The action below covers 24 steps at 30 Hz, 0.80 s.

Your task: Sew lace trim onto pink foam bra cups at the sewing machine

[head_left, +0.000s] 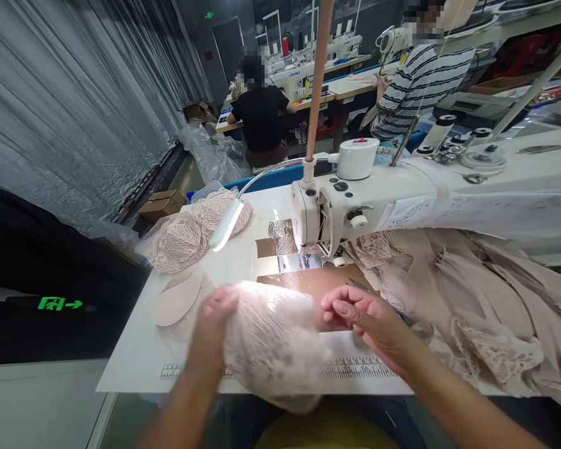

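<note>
My left hand (215, 318) grips the upper left edge of a pale pink lace bra cup (273, 340), which hangs over the front edge of the sewing table and is partly blurred. To the right of the cup, my right hand (358, 315) is raised with its fingers curled and the thumb near the fingertips. Whether something small sits between them I cannot make out. Just beyond both hands is the needle area of a white sewing machine (308, 212), lit by a small lamp (227, 224).
Lace cups (180, 240) are piled at the table's left, near a plain beige cup piece (180, 302). Beige lace fabric (472, 299) heaps up under the machine arm. A printed ruler (359, 368) runs along the front edge. Two people work at machines further back.
</note>
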Tool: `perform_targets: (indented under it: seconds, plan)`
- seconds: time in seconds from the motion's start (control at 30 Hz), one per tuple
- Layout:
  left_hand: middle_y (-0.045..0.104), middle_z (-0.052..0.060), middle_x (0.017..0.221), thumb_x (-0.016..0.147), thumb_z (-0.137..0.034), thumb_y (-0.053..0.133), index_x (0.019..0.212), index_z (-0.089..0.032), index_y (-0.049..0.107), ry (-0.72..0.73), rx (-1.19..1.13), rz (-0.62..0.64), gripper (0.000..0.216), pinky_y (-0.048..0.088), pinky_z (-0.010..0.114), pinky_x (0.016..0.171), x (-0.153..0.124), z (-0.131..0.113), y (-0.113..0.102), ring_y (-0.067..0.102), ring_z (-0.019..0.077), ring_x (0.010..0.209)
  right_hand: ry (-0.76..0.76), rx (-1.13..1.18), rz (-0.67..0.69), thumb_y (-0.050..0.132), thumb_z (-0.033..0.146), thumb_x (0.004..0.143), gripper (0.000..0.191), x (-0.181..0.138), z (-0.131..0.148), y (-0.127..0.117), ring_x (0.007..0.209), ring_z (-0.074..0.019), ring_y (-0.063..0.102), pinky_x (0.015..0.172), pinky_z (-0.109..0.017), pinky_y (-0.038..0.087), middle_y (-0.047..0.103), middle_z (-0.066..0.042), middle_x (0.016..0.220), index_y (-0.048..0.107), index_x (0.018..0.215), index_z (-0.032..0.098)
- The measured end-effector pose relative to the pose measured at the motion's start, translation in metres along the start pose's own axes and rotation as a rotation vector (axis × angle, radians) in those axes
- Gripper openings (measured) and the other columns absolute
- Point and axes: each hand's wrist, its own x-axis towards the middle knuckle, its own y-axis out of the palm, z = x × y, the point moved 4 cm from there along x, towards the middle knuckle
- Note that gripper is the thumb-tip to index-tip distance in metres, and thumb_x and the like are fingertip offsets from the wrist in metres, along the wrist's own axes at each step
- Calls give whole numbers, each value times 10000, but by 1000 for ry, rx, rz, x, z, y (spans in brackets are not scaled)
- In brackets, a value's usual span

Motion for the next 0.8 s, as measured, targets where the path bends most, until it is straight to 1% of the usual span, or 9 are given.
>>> perform_targets:
  seconds: [0.1,0.17,0.2,0.27,0.37,0.47,0.57,0.67,0.8]
  plan:
    - [458,-56,548,757,-365,650,758,-168,583,329,397,-388,208,325,204,483,11,-47,-37,401,86,474,-66,-170,-64,679,511,733,340,-6,17,-20,730,-171,589,723,-315,509,618,-50,771,628,791,180]
    - [408,-50,521,796,-347,606,635,-169,532,575,794,-458,252,314,215,488,20,-62,-30,385,94,489,-111,-329,-93,637,509,767,325,-8,27,-25,705,-163,580,675,-291,501,610,-45,770,628,785,185]
    - [403,-41,521,820,-312,576,585,-170,494,681,1005,-404,286,319,223,502,26,-60,-16,393,102,507,-131,-414,-89,608,504,788,317,-8,32,-24,700,-162,573,648,-278,489,606,-42,770,625,786,188]
    - [464,-6,558,856,-222,507,554,-172,464,834,1374,-194,309,351,246,547,41,-38,22,449,127,567,-173,-590,-66,551,476,825,291,-4,41,-19,680,-159,556,602,-263,452,599,-28,749,617,782,196]
    - [602,72,685,845,-102,461,706,-148,578,763,1865,98,187,400,286,566,61,17,75,549,198,682,-216,-857,-17,480,392,859,248,10,51,-8,633,-156,538,576,-264,404,600,-1,683,625,779,207]
    - [607,87,670,788,-30,470,733,-136,610,750,1942,219,184,426,315,574,61,52,106,563,226,681,-235,-1063,-9,435,296,875,240,26,49,-4,676,-169,570,620,-277,402,650,-4,727,657,833,215]
    - [599,102,677,790,-56,467,762,-129,623,757,1946,284,174,435,343,571,49,65,118,563,243,668,-291,-1183,-11,380,184,886,298,39,34,-2,808,-179,596,696,-279,412,681,-31,897,670,946,219]
    - [590,113,681,820,-104,453,748,-128,613,762,1880,355,177,444,367,575,38,57,117,556,244,643,-343,-1350,52,393,95,847,302,46,14,4,828,-185,575,683,-276,399,648,-59,932,669,923,193]
    - [582,69,647,875,-219,477,675,-157,584,719,1622,479,235,481,325,604,38,30,107,569,202,653,-404,-1570,82,464,70,812,236,49,-3,9,849,-203,541,668,-291,375,610,-71,919,656,905,171]
